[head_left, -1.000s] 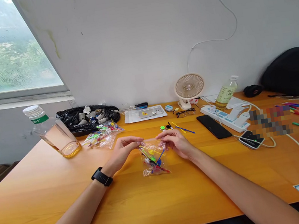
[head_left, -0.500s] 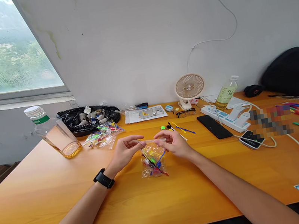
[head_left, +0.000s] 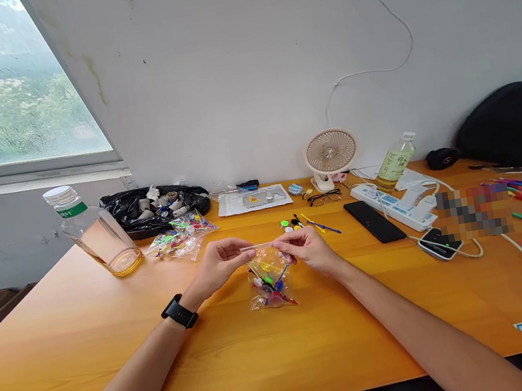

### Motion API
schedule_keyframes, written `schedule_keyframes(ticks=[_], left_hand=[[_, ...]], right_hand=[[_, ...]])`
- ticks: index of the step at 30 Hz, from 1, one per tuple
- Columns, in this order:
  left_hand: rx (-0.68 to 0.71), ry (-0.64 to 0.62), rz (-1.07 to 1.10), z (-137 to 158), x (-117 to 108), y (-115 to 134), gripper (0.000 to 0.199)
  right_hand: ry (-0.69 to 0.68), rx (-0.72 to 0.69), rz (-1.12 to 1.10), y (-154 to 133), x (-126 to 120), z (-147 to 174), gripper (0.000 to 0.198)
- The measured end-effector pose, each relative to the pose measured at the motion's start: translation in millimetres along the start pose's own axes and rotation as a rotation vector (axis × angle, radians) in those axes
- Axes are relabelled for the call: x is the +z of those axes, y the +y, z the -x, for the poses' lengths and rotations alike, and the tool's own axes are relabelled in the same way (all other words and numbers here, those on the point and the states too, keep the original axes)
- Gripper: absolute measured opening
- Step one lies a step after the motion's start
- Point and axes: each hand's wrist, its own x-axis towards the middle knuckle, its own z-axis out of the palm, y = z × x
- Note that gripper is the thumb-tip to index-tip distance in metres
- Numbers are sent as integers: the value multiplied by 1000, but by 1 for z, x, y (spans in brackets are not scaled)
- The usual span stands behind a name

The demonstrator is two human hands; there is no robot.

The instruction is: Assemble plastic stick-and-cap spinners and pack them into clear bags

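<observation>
A clear plastic bag [head_left: 271,286] hangs upright between my hands over the wooden table [head_left: 249,369]. Inside it are small coloured plastic pieces, among them red, blue, yellow, green and black ones. My left hand [head_left: 225,262], below a black wristwatch, pinches the bag's top edge at its left corner. The right side of the same edge is pinched by my right hand [head_left: 306,248]. Just beyond my right hand lie loose plastic pieces: round discs [head_left: 285,224] and thin yellow and blue sticks [head_left: 322,223].
Left: a large bottle [head_left: 99,237], more filled bags [head_left: 181,234] and a black plastic bag [head_left: 192,196]. Behind: a small fan [head_left: 331,152] and glasses [head_left: 324,197]. Right: a phone [head_left: 374,220], a power strip [head_left: 394,206], cables, a drink bottle [head_left: 395,164] and coloured pens [head_left: 520,186].
The bag has shifted very slightly to the right. My right fingers have moved a little along its top edge, and both hands still pinch it.
</observation>
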Motion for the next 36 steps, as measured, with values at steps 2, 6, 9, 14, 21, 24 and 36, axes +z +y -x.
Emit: schedule_keyframes(ticks=[2, 6, 9, 14, 21, 24, 36], left_hand=[[-4, 12, -17, 0, 1, 1, 35], [-33, 17, 7, 0, 0, 3, 34], [-43, 16, 35, 0, 0, 4, 33], [-56, 54, 21, 1, -2, 6, 34], [-39, 48, 6, 1, -3, 7, 25], [-20, 72, 32, 0, -2, 2, 23], [-45, 165, 114, 3, 9, -5, 29]], right_hand=[[-19, 16, 17, -2, -1, 0, 40], [-65, 26, 54, -5, -3, -1, 45], [-70, 19, 56, -5, -4, -1, 45], [-84, 27, 10, -6, -4, -1, 44], [-55, 42, -110, -8, -10, -2, 35], [-56, 31, -107, -8, -13, -2, 29], [-42, -88, 113, -12, -2, 5, 33]])
